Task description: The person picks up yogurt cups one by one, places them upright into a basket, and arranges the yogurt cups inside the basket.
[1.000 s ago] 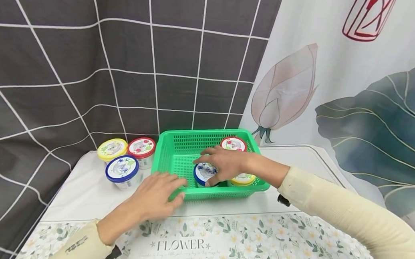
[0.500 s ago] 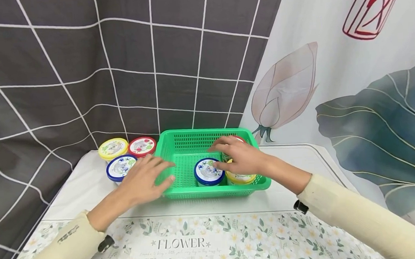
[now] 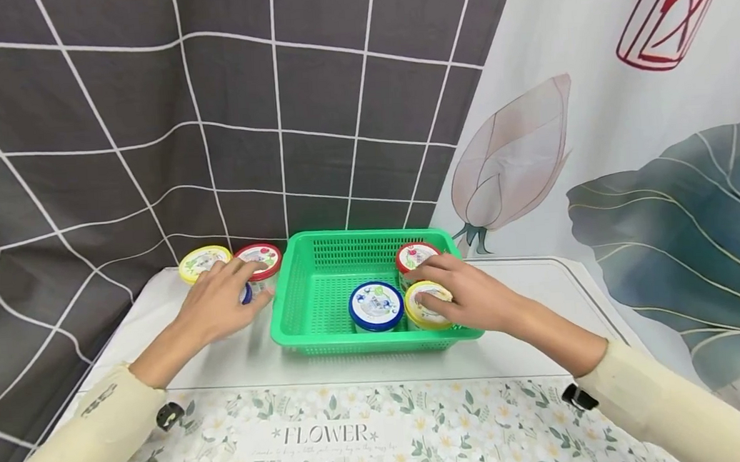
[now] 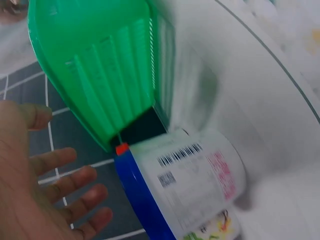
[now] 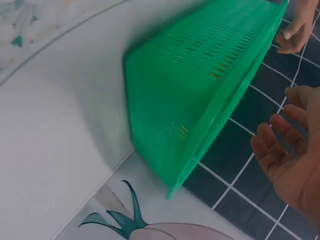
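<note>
My left hand [image 3: 217, 302] hovers with spread fingers over a blue-lidded tub [image 4: 185, 175], which it mostly hides in the head view. In the left wrist view the fingertips are apart from that tub's lid. Beside it stand a yellow-lidded tub [image 3: 201, 260] and a red-lidded tub [image 3: 260, 259]. Inside the green basket [image 3: 377, 338] are a second blue-lidded tub [image 3: 376, 305], another yellow-lidded tub [image 3: 424, 311] and another red-lidded tub [image 3: 413, 255]. Over the basket's right side is my right hand [image 3: 474, 294], its fingers loosely bent and holding nothing.
A white table [image 3: 516, 299] bears the basket and tubs, with a floral cloth [image 3: 334, 448] along its front. A dark curtain with white grid lines [image 3: 316, 106] hangs close behind, and a pale printed curtain [image 3: 603, 243] hangs at the right.
My right hand has let go of the blue-lidded tub in the basket and moved right. My left hand has gone from the basket's left rim to above the outer blue-lidded tub.
</note>
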